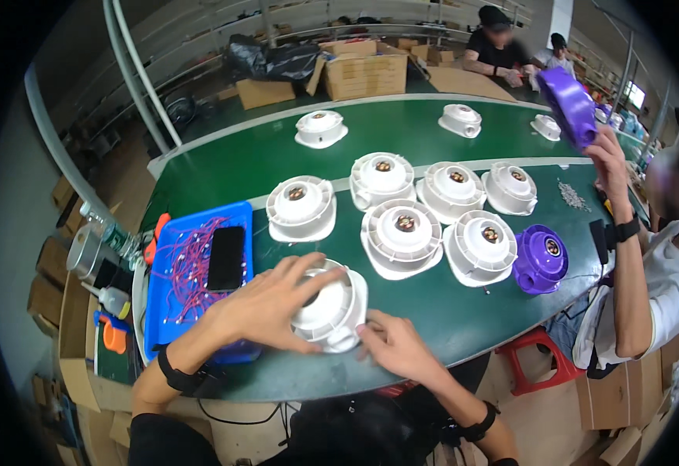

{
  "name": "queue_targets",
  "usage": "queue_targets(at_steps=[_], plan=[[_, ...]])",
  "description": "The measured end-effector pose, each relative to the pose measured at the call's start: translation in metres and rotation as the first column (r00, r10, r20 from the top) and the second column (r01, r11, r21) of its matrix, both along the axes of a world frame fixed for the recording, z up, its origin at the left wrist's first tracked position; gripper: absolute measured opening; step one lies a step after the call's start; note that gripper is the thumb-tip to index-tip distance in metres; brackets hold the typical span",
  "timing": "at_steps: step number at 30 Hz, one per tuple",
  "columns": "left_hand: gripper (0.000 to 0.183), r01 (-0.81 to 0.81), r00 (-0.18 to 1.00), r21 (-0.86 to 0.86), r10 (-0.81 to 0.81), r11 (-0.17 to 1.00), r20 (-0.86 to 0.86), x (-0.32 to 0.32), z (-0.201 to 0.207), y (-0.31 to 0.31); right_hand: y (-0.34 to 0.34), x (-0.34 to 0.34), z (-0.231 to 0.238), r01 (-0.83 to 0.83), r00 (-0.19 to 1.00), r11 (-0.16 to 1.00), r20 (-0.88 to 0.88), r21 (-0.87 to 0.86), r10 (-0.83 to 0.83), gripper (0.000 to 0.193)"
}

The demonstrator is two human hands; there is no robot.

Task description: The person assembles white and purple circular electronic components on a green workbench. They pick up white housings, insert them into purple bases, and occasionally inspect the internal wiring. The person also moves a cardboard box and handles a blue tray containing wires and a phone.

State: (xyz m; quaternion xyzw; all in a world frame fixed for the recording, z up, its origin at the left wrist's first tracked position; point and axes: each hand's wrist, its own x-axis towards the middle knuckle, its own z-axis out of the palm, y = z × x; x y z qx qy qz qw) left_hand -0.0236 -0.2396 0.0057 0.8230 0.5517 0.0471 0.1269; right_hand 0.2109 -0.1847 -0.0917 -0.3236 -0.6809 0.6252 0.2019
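A white round plastic housing (345, 304) with a ribbed rim and a short side spout lies at the near edge of the green table. My left hand (266, 303) grips it from the left, thumb at the near side and fingers over the top, hiding part of it. At its spout, the bent fingers of my right hand (394, 346) close on the right side. Beyond my hands stand several similar white housings (403, 233) with copper-coloured centres. One purple housing (541, 260) sits at their right end.
Left of my hands is a blue tray (248, 225) of pink wires (188, 272), with a black phone (226, 259) on top. A co-worker at right raises a purple housing (569, 105). Small screws (572, 196) lie nearby. More white housings (322, 128) rest on the far green strip.
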Motion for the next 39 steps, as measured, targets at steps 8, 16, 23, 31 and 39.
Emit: queue_targets(at_steps=[8,16,23,31,39], plan=[[0.098,-0.136,0.991,0.178,0.137,0.975,0.008,-0.011,-0.020,0.032,0.090,-0.012,0.049,-0.276,0.961,0.819,0.142,0.502,0.237,0.021],[0.104,-0.228,0.956,0.000,0.224,0.974,0.190,-0.035,-0.012,0.019,0.113,-0.076,0.050,-0.337,0.889,0.788,-0.102,0.515,0.446,0.018],[0.106,-0.401,0.900,-0.014,0.397,0.916,0.178,-0.015,-0.016,0.013,0.110,-0.075,0.023,-0.189,0.928,0.631,-0.073,0.752,0.365,0.024],[0.102,-0.435,0.867,0.073,0.396,0.897,0.302,-0.017,-0.037,0.012,0.108,-0.075,0.030,-0.308,0.925,0.454,0.151,0.836,0.350,0.052],[0.099,-0.467,0.827,0.049,0.416,0.883,0.378,-0.022,-0.042,0.008,0.104,-0.080,0.027,-0.292,0.927,0.515,0.105,0.806,0.361,0.057]])
